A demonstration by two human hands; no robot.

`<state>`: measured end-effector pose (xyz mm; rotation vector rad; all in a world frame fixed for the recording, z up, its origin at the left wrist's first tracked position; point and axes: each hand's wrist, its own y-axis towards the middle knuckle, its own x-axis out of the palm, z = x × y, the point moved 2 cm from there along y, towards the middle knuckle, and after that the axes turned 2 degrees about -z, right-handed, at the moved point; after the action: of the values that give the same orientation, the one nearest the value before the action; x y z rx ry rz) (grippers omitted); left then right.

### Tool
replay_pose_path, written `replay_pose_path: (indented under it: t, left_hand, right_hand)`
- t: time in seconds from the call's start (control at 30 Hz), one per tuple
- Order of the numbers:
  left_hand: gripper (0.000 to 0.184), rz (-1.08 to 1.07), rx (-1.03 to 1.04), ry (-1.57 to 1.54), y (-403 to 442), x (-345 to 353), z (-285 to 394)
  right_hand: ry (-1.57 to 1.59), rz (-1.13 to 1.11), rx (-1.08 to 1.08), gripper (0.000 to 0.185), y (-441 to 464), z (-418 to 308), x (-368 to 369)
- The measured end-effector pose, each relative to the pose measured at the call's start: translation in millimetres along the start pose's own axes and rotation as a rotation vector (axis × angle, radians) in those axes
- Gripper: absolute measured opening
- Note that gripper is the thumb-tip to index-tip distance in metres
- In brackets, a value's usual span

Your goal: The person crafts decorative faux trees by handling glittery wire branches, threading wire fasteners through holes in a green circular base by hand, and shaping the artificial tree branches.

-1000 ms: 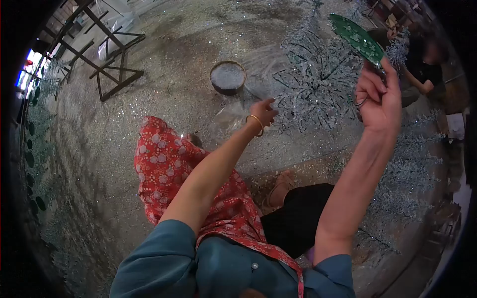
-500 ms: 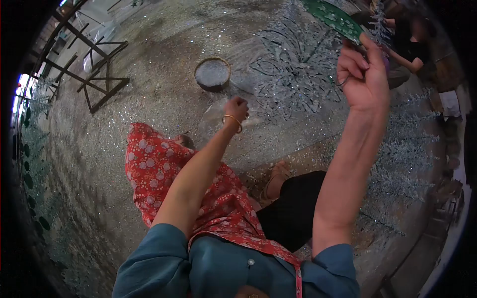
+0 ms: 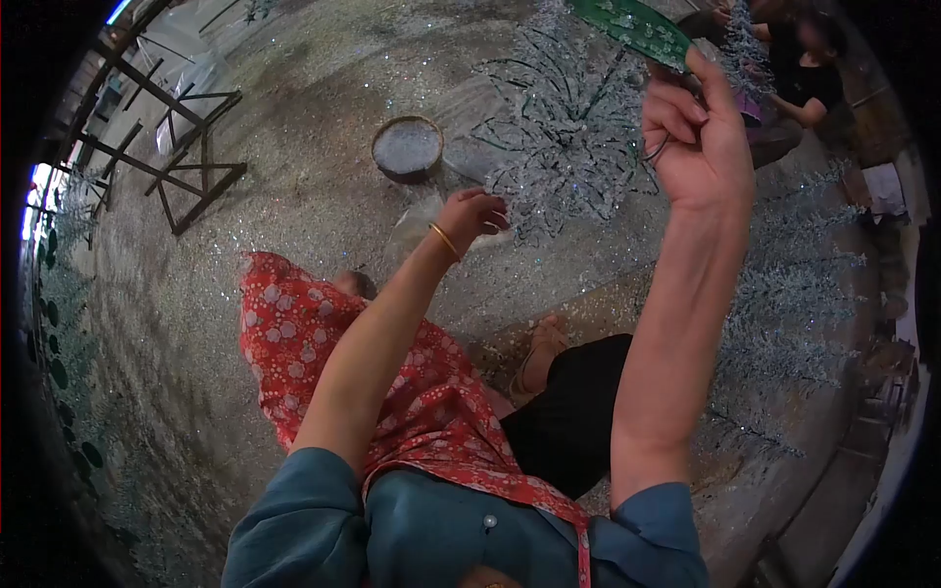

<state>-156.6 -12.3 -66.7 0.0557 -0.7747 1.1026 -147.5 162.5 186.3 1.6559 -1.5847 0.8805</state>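
Observation:
My right hand (image 3: 698, 132) is raised and pinches the near edge of a curved green piece (image 3: 632, 27) speckled with white flakes; its far end is cut off by the frame's top. My left hand (image 3: 473, 213) is held lower, palm down, with its fingers loosely apart and nothing visible in them. Just beyond those fingers spreads a frosted artificial tree (image 3: 564, 142), its silvery-white branches radiating from a dark middle. A round bowl (image 3: 405, 177) with a tan rim, filled with white flakes, stands on the floor left of the tree.
Dark metal frames (image 3: 201, 167) stand at the upper left. More frosted branches (image 3: 794, 294) line the right side. Another person (image 3: 809, 88) sits at the upper right beside a small frosted tree (image 3: 747, 49). White glitter covers the floor (image 3: 314, 127). A clear plastic sheet (image 3: 417, 218) lies near my left hand.
My left hand has shifted slightly toward the tree and its fingers have loosened from a closed shape. My right hand and the green piece appear a little farther left and up in view.

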Motion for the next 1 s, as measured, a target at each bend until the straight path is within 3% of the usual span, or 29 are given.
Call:
replay_pose_path:
  t: [0.27,0.47,0.53,0.67,0.73,0.83,1.0]
  left_hand:
    - [0.013,0.109,0.068,0.160,6,-10,-3]
    - [0.019,0.302,0.126,-0.078,8,-40,-10]
    - [0.022,0.137,0.083,-0.192,10,-32,-4]
    - [0.022,0.091,0.049,-0.077,18,-5,12]
    - [0.021,0.109,0.075,0.215,22,4,16]
    - [0.019,0.091,0.166,0.415,25,1,12]
    - [0.024,0.041,0.101,0.206,18,-6,0]
  right_hand:
    - [0.060,-0.002,0.046,0.014,3,-3,-6]
    - [0.025,0.001,0.015,0.018,0,-6,-3]
    - [0.045,0.016,0.020,0.017,1,-11,-8]
    - [0.076,0.021,0.099,0.014,0,-16,-7]
    - [0.075,0.006,0.124,0.014,1,-17,-6]
    - [0.065,0.016,0.118,0.015,-1,-14,-3]
    - [0.052,0.032,0.121,0.017,-2,-12,-1]
